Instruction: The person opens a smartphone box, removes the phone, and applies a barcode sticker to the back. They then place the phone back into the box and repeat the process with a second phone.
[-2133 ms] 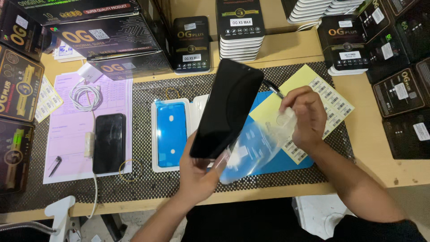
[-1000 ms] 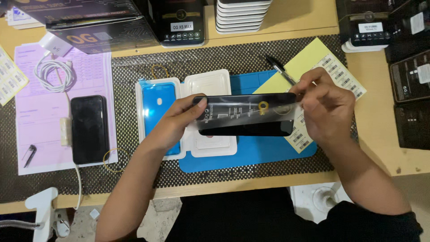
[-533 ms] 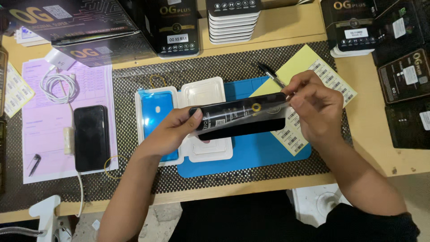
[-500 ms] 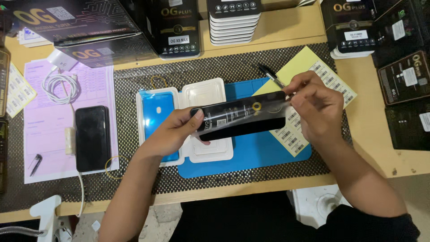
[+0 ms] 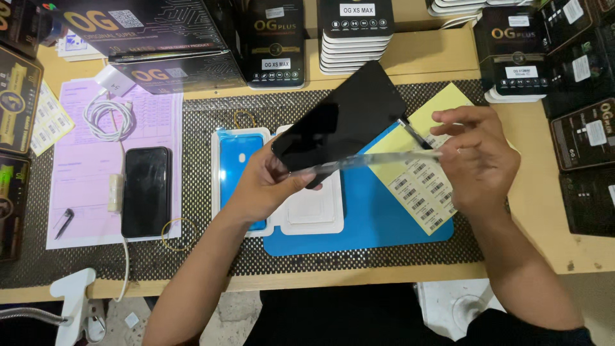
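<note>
The left hand (image 5: 266, 186) pinched the black screen (image 5: 339, 125) tilted above the blue mat (image 5: 371, 221); the right hand (image 5: 477, 160) pinched the clear film (image 5: 378, 160). Peeling slowly, film kept low, would likely avoid flexing.

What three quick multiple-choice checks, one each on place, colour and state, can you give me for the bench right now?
1. Where does the black phone lie?
A. On the pink paper sheet
B. On the blue mat
C. On a box stack

2. What colour is the sheet under the barcode labels?
A. Green
B. Yellow
C. Red

3. How is the black screen panel?
A. Flat on the mat
B. Boxed
C. Lifted, tilted

Answers: 1 A, it rests on the pink sheet at left. 2 B, yellow shows around the labels. 3 C, the left hand holds it up while the right hand pinches a clear film.
</note>
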